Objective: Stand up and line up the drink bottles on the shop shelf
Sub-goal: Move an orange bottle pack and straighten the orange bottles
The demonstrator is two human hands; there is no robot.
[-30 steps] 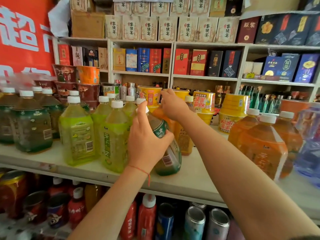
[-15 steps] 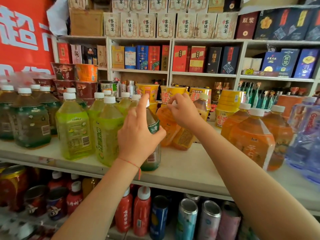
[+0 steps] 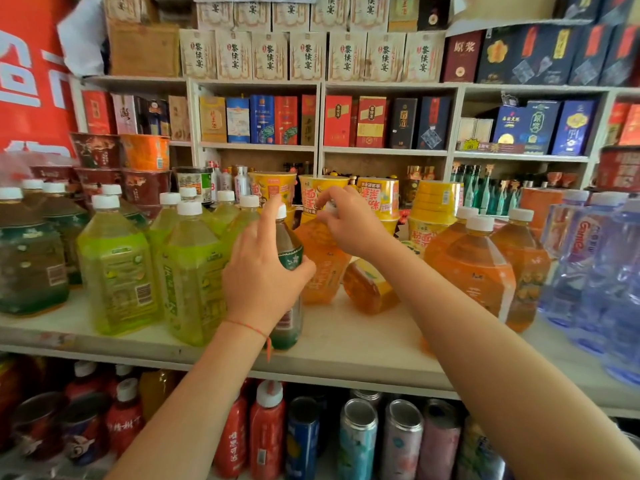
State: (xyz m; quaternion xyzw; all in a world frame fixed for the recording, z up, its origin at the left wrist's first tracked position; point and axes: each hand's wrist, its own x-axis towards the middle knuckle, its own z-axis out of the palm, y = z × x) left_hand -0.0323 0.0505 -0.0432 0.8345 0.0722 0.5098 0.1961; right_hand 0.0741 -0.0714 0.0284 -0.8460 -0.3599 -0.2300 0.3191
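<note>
Both hands on bottles at the shelf

A dark tea bottle (image 3: pixel 290 258) near the shelf (image 3: pixel 346 344) front edge is gripped by the left hand (image 3: pixel 263 271); an orange bottle (image 3: pixel 320 261) cap is pinched by the right hand (image 3: pixel 349 223).

I see the shelf (image 3: pixel 346 344) running left to right, with my left hand (image 3: pixel 259 282) around an upright bottle (image 3: pixel 289 258) near its front edge. Just right of it and farther back, my right hand (image 3: pixel 349 226) sits on the top of a second bottle (image 3: pixel 320 268), and a third bottle (image 3: pixel 367 289) lies tipped over right of that one. More bottles stand in rows to the left (image 3: pixel 117 268) and right (image 3: pixel 474 268), cup noodles (image 3: pixel 377 199) stand behind, and cans (image 3: pixel 356 438) fill the level below.
</note>
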